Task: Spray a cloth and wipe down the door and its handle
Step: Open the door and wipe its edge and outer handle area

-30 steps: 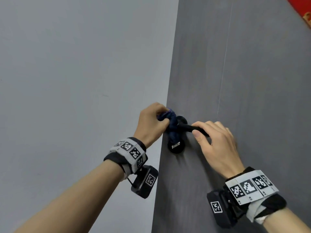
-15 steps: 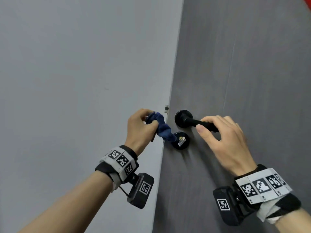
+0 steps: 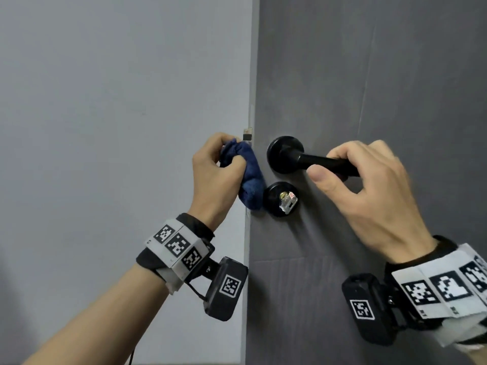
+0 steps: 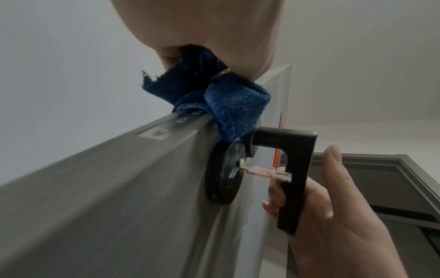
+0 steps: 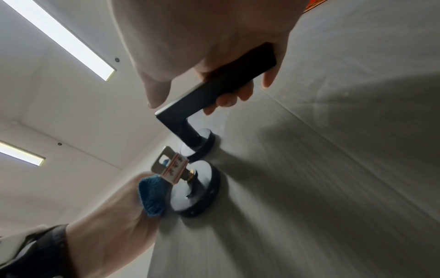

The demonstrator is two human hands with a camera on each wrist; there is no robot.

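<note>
At the centre of the head view, along the grey door's [image 3: 369,88] free edge, a person's left hand [image 3: 214,177] clutches a bunched blue cloth [image 3: 250,177] against that edge, just left of the round black lock plate [image 3: 274,198], where a key [image 3: 288,202] sits. The right hand [image 3: 369,185] curls its fingers over the black lever handle [image 3: 316,160] at centre right, thumb free below it.

Cloth [image 3: 247,177] dark blue, brighter blue where lit; door [image 3: 369,75] dark grey with faint grain, wall [image 3: 105,101] at frame left pale grey. Handle [image 3: 313,160] and lock plate [image 3: 274,200] matt black; key [image 5: 171,165] silvery with red-marked tag. Wrist bands [image 3: 179,246] white with black square codes.
</note>
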